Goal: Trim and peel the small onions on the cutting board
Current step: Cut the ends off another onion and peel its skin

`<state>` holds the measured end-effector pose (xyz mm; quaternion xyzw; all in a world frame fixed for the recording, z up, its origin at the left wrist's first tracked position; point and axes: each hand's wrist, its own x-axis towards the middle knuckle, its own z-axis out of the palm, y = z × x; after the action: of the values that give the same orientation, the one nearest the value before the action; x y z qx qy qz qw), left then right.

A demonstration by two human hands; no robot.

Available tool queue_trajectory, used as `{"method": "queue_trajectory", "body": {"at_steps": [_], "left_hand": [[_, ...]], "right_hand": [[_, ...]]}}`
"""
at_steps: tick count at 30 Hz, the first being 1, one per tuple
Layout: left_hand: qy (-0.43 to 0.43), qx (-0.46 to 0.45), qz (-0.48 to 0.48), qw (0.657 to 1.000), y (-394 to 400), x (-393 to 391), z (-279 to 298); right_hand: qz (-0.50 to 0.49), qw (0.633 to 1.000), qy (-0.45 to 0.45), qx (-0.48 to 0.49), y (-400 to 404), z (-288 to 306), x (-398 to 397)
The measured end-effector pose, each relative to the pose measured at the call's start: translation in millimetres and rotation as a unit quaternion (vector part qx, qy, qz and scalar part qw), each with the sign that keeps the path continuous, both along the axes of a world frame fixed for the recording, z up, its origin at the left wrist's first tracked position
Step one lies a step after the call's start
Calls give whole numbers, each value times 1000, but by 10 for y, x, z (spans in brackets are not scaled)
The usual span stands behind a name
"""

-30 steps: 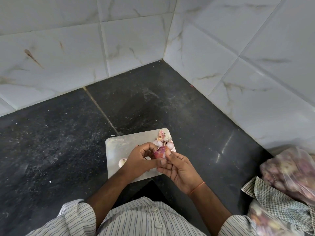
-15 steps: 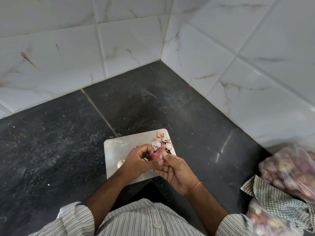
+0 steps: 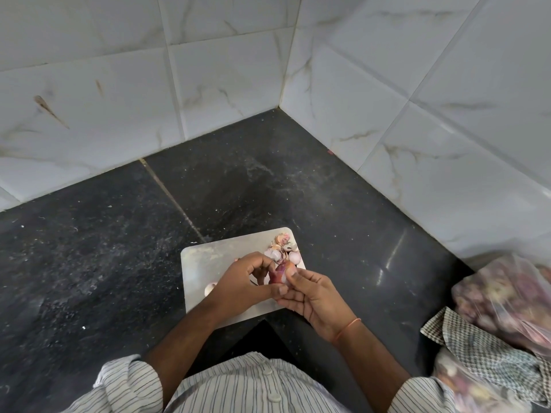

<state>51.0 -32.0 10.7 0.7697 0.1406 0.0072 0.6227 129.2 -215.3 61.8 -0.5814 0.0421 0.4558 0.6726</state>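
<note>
Peeled onions (image 3: 284, 253) and skins lie on the cutting board (image 3: 205, 260) beyond my hands. My left hand (image 3: 241, 281) and right hand (image 3: 316, 296) pinch one small red onion (image 3: 280, 274) between curled fingertips.

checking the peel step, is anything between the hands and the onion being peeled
Nothing visible: the left hand and right hand both hold the onion directly, above the cutting board.

This looks like a home kitchen, seen at the corner of a dark speckled stone tabletop (image 3: 119, 248) where two walls of white marble-veined tiles (image 3: 226, 84) meet. A small metal cutting board (image 3: 208, 257) carries small onions (image 3: 283, 248) and loose peel, and clear plastic bags of onions (image 3: 501, 293) lie beside a checked cloth (image 3: 477, 353) at the right.
</note>
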Motion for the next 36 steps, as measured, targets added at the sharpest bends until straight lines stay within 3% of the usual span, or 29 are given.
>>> {"method": "queue_trajectory", "body": {"at_steps": [15,36], "left_hand": [[-25,14,-29,999,-20,-41,6],[-22,162,-49,985,-11,-53,118]], "right_hand": [[13,999,32,2,43,-74,9],[7,998,58,-25,6,-189,-6]]}}
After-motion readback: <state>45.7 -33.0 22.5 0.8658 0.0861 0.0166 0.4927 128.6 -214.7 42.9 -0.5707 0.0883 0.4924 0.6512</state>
